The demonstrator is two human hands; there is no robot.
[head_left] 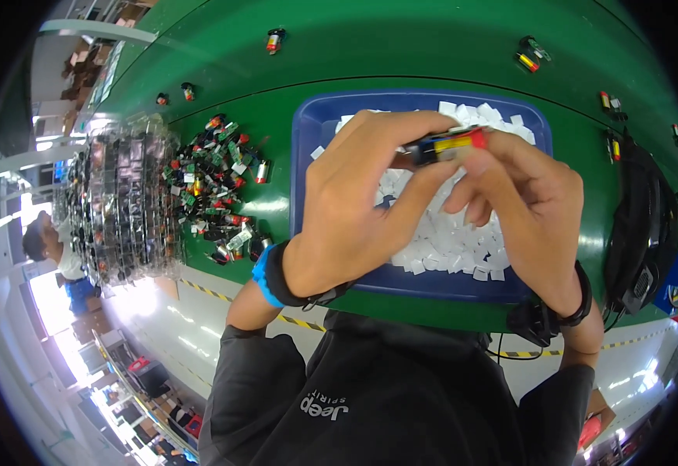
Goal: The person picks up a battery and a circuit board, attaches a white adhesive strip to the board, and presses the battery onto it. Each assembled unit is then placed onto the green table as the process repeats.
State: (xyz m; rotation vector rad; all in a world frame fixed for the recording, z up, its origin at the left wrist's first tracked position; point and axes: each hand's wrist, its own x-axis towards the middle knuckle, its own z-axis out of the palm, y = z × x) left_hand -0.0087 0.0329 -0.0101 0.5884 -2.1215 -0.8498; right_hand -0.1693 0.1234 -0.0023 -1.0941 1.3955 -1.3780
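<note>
My left hand (358, 194) pinches a small battery-like cylinder (451, 144) between thumb and fingers. It has a yellow band, a red end and a dark end. My right hand (545, 198) grips its red end with thumb and forefinger, the other fingers curled below. Both hands are above a blue tray (299, 186) holding many small white square pieces (447, 245). The fingers hide part of the cylinder, and its far side cannot be seen.
Left of the tray lies a heap of similar cylinders with small green boards (210, 186), beside stacked clear plastic trays (125, 202). Several single pieces (275, 40) are scattered across the green table (401, 46). A black bag (640, 225) rests at the right edge. A person (63, 248) is far left.
</note>
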